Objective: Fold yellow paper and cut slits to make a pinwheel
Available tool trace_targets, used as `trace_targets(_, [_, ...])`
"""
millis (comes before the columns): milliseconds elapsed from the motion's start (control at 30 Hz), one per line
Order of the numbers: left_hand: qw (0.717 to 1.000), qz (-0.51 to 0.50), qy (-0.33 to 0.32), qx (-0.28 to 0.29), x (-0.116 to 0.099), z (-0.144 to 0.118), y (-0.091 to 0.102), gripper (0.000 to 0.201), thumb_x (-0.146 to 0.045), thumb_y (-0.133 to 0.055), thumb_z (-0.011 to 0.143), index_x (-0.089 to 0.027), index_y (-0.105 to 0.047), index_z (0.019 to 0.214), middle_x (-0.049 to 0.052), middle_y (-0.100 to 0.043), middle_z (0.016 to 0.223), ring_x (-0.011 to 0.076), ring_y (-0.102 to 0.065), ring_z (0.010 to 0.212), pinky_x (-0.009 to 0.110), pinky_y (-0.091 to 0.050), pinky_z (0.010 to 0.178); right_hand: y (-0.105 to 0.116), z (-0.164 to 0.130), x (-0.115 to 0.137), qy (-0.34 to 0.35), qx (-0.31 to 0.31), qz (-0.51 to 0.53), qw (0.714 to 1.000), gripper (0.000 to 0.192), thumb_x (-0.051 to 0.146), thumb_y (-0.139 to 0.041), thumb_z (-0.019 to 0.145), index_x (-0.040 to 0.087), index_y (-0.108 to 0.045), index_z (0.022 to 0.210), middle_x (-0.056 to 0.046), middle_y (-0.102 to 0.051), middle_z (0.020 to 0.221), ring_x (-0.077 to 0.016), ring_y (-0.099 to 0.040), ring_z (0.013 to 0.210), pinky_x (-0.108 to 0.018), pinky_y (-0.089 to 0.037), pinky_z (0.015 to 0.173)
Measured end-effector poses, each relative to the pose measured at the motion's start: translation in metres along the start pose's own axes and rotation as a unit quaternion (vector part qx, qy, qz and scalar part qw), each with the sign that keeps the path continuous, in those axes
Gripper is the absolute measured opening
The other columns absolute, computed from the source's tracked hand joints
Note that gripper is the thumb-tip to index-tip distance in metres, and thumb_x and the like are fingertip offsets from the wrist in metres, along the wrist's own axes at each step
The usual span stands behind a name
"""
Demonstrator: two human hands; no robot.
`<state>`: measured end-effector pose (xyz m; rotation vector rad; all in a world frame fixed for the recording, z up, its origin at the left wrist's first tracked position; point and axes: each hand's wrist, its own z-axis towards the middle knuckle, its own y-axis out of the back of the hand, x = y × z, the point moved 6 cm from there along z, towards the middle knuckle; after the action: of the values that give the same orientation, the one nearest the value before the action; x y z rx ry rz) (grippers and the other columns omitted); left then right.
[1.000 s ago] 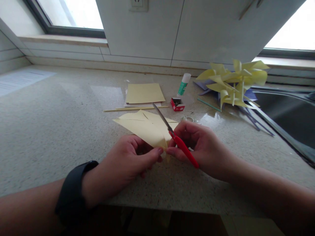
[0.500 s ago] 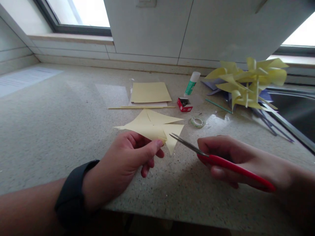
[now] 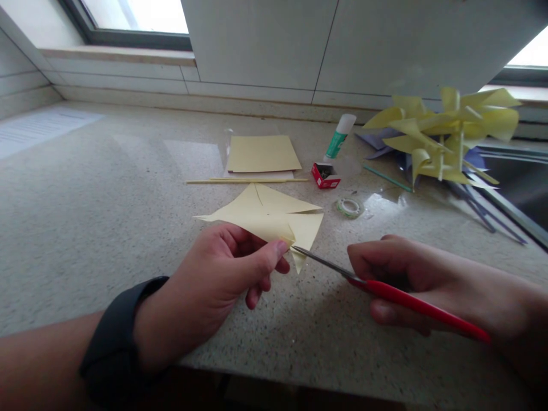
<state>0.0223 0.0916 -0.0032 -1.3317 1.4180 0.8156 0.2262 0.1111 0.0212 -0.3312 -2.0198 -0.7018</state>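
My left hand (image 3: 240,265), with a dark band on its wrist, pinches the near edge of a pale yellow sheet of paper (image 3: 257,212). Slits run into the sheet from its corners, and a small dark dot marks its middle. In my right hand (image 3: 411,279) is a pair of scissors (image 3: 334,265) with red handles. Its blades look closed or nearly so, and their tips are at the paper's folded edge, close beside my left thumb. Whether the tips touch the paper I cannot tell.
Beyond the paper lie thin wooden sticks (image 3: 244,181) and a stack of yellow paper (image 3: 264,153). A red box (image 3: 325,176), a glue stick (image 3: 340,136) and a tape roll (image 3: 349,208) stand to the right. Yellow paper pinwheels (image 3: 449,134) lie near the sink (image 3: 520,182).
The scissors' tips have moved down and slightly left to the paper's edge by my left thumb, and the blades have come closer together. My left hand keeps its pinch. The view has shifted slightly.
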Motion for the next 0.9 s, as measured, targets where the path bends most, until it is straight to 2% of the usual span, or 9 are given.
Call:
trace_targets(233, [1.000,-0.021,0.002,0.004,-0.0021,-0.0007,-0.0027,0.024,-0.032,-0.075,0.085,-0.014,-0.070,0.069,-0.003,-0.060,0.055,0.0039,-0.045,0.041,0.011,-0.037,0.036,-0.0032,0.0016,-0.0010,-0.022,0.031,0.003,0.999,0.040,0.043,-0.075,0.084,0.021,-0.046,0.070,0.007,-0.044,0.062,-0.0068,-0.043,0.051,-0.019,-0.032,0.043])
trace_targets(367, [0.999,-0.033,-0.002,0.000,-0.0028,-0.0009,-0.0030,0.022,-0.029,-0.076,0.084,-0.014,-0.071,0.069,-0.001,-0.064,0.060,0.0038,-0.046,0.042,0.011,-0.037,0.036,-0.0027,0.0016,-0.0005,-0.016,0.027,-0.001,1.000,0.040,0.043,-0.076,0.084,0.020,-0.046,0.069,0.007,-0.045,0.062,-0.0063,-0.044,0.050,-0.019,-0.030,0.044])
trace_targets(900, [1.000,-0.027,-0.005,-0.006,-0.0015,-0.0009,-0.0019,0.023,-0.030,-0.075,0.085,-0.015,-0.072,0.068,-0.003,-0.061,0.054,0.0032,-0.045,0.041,0.009,-0.037,0.036,-0.0020,0.0018,-0.0058,-0.021,0.017,-0.022,0.999,0.038,0.040,-0.075,0.084,0.020,-0.046,0.069,0.007,-0.046,0.061,-0.0066,-0.046,0.049,-0.018,-0.031,0.042])
